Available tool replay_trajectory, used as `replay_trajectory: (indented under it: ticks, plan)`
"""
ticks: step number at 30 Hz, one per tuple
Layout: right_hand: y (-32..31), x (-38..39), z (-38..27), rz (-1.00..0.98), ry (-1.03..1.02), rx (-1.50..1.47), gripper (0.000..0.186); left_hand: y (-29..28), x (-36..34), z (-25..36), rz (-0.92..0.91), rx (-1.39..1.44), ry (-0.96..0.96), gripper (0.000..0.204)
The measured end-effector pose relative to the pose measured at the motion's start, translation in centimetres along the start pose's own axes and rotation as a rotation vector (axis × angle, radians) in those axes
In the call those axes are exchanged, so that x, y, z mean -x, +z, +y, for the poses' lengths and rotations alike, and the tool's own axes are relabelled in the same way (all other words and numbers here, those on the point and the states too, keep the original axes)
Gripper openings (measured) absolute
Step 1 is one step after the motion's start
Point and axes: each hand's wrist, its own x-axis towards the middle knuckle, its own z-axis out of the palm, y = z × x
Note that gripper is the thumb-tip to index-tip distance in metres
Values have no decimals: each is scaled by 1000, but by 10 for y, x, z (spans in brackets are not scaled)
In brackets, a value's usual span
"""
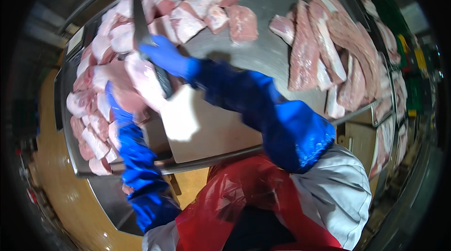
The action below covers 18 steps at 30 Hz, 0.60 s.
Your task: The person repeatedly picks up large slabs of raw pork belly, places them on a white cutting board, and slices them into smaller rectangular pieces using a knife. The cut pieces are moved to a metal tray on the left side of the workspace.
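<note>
My right hand, in a blue glove, is closed round a knife; its dark handle points toward me and its broad blade points away, over the pile. At the left, my gloved left hand is against a blurred pale pink piece of pork. One finger lies along the piece's left side, and the meat hides the other fingers; the hand seems to grip it. A white, fatty piece lies beside the knife handle, at the edge of a pale cutting board.
Several pork chunks cover the steel table's left and far sides. Long pork strips are heaped at the right. Beyond the right edge stand trays of meat. A metal rail curves at the far left.
</note>
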Motion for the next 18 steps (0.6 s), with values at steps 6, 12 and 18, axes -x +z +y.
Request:
replay_trajectory:
  ticks: [6, 12, 18]
  plan:
    - [-80, 25, -44, 130, -697, 1100, 16, 92, -5, -97, 225, 809, -539, 39]
    - [-382, 311, -135, 592, -13, 1584, 32, -237, -102, 293, -1067, 2781, -153, 49]
    - [-430, 326, -124, 781, 224, 794, 46, -386, -231, 457, -1557, 2942, -169, 35]
